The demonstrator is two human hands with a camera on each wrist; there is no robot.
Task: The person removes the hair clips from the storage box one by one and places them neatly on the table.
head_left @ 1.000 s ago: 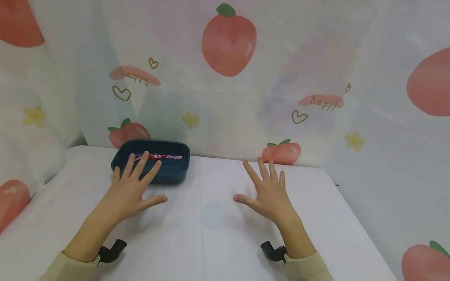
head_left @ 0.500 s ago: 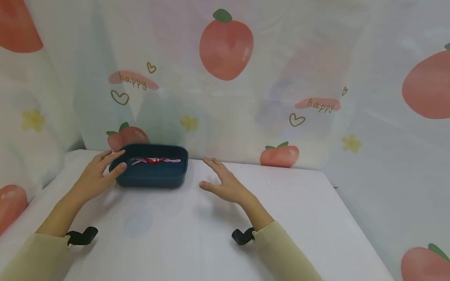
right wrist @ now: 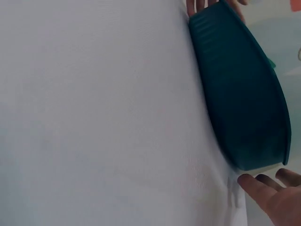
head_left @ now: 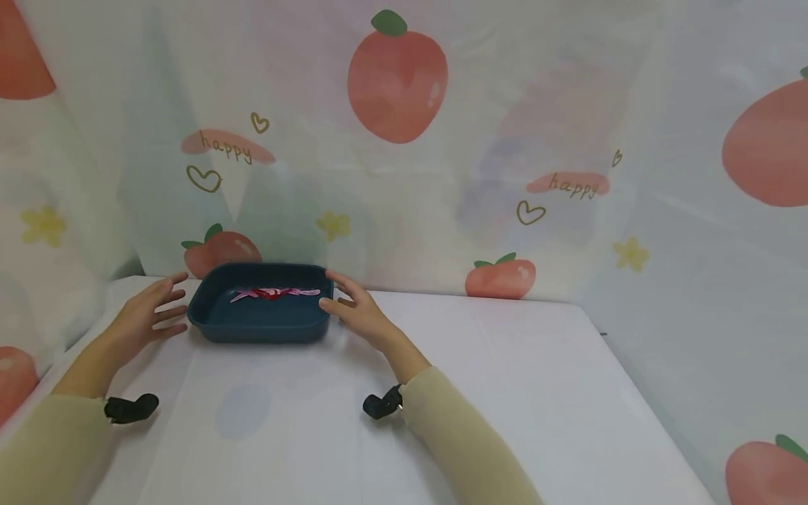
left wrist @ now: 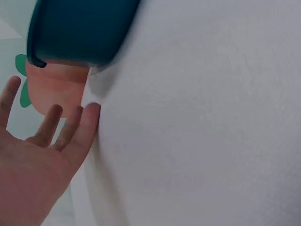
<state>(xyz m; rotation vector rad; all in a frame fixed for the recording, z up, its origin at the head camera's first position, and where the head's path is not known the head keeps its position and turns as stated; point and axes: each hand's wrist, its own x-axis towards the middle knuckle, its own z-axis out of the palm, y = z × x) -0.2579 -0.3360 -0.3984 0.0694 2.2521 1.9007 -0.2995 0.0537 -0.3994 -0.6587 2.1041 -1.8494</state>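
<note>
A dark teal plastic box [head_left: 259,332] stands at the back left of the table in the head view. Inside it lies a thin twisted bundle of pink, red and white strands [head_left: 275,293]; its exact kind is too small to tell. My left hand [head_left: 140,319] is at the box's left end, fingers spread and a small gap between them and the wall. At the opposite end is my right hand [head_left: 360,312], its thumb and index finger by the rim. The right wrist view shows those fingertips [right wrist: 244,180] close to the end wall; contact is hard to tell. Neither hand holds anything.
White cloth covers the table [head_left: 505,393]. Behind the box rises a curtain [head_left: 404,196] printed with peaches, flowers and hearts, and it continues along both sides. Black wrist mounts [head_left: 131,409] sit at both sleeve cuffs.
From spread above the table, my hands have turned inward. The left has moved left, off the box and out to its left side; the right has moved left to the box's right end.
</note>
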